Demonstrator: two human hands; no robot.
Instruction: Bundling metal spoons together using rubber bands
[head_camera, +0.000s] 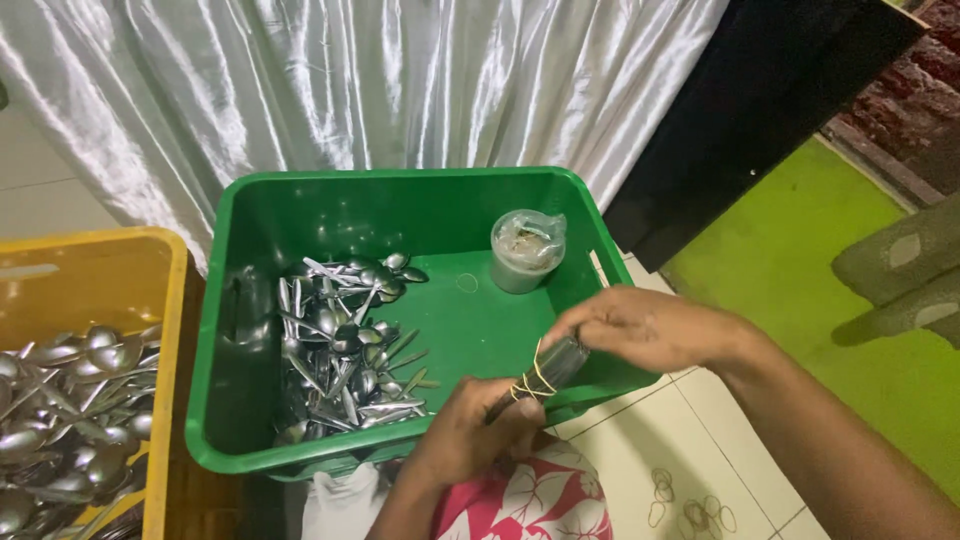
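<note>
My left hand (470, 430) grips the lower end of a bundle of metal spoons (556, 364) over the front right corner of a green plastic crate (300, 215). A yellowish rubber band (535, 385) is wound around the bundle. My right hand (640, 325) closes over the bundle's upper end, fingers at the band. Inside the crate a heap of loose spoons (345, 345) lies at the left, and a small clear cup (526, 250) covered with plastic stands at the back right.
A yellow crate (170, 300) full of spoons (70, 410) stands at the left. Loose rubber bands (690, 510) lie on the tiled floor at lower right. A white satin curtain (380, 80) hangs behind; a green mat (790, 250) lies to the right.
</note>
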